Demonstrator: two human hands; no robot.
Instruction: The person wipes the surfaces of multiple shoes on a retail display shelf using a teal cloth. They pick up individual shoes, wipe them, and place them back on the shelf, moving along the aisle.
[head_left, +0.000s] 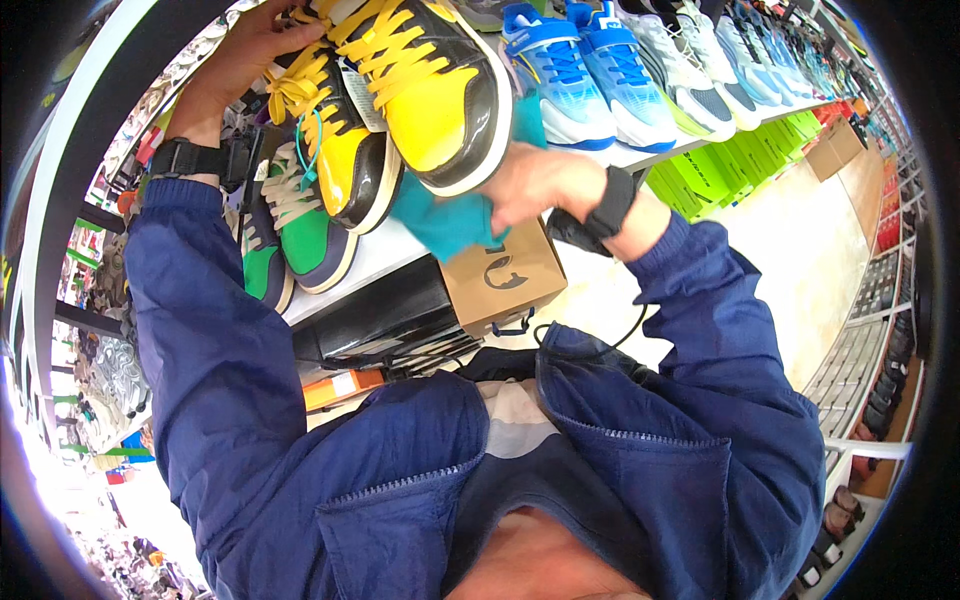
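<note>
My left hand (244, 56) grips a pair of yellow-and-black sneakers near their collars, its thumb over the laces. The nearer sneaker (427, 94) overlaps the other sneaker (337, 165), which has a teal loop tag (309, 176) and a white paper label (364, 94) beside it. Both toes point towards me. My right hand (536, 184), slightly blurred, holds a teal cloth (450, 221) at the toe and sole edge of the nearer sneaker. Part of the cloth is hidden behind that shoe. Green sneakers (307, 247) stand on the white shelf (375, 285) below my left hand.
Blue-and-white sneakers (570, 82) and white running shoes (690, 75) line the shelf to the right. Lime-green shoeboxes (720, 172) sit under it. A brown cardboard box (502, 277) and a black box (375, 307) are close before me. Another carton (836, 150) stands farther right.
</note>
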